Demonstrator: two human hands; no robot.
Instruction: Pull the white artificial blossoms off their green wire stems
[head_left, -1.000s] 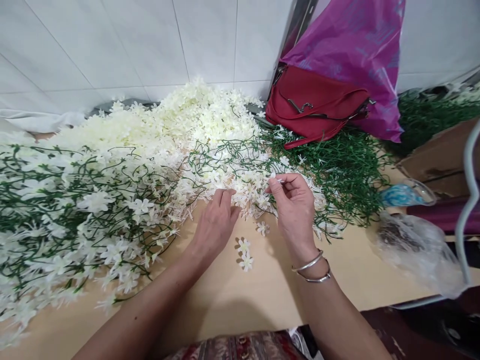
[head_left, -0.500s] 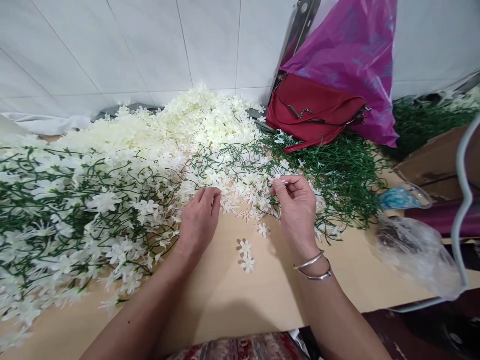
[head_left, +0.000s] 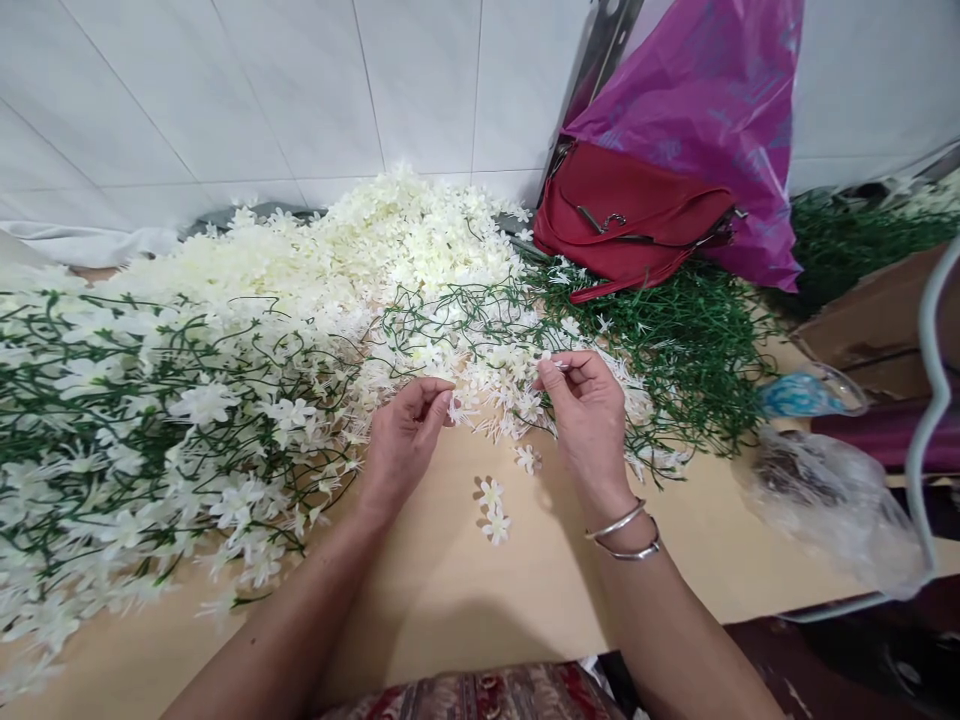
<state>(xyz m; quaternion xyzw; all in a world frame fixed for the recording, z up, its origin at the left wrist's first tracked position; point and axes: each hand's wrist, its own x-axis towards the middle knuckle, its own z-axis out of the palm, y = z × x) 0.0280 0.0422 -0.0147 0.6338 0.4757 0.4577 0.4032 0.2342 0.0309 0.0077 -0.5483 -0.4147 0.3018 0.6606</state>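
My left hand [head_left: 405, 435] is closed in a pinch at the near edge of a heap of white stamens [head_left: 487, 425]. What its fingertips hold, if anything, blends with the white pieces behind. Across from it, my right hand [head_left: 589, 415] pinches a small white flower piece between thumb and forefinger, its shape mostly hidden. Loose white artificial blossoms [head_left: 495, 525] lie flat on the table between my forearms. Thin green stems [head_left: 457, 310] cross the white heap just beyond both hands.
Finished-looking flower sprays [head_left: 202, 440] cover the left side. Loose cream petals [head_left: 405, 230] are piled against the tiled wall. Green stems [head_left: 690, 350] lie at right under a red handbag [head_left: 637, 210] and purple plastic bag [head_left: 720, 120]. A clear bag [head_left: 840, 500] sits on the right edge.
My left hand has turned and moved slightly right, its thumb and forefinger now pinched together in view. My right hand has shifted slightly left, still pinching.
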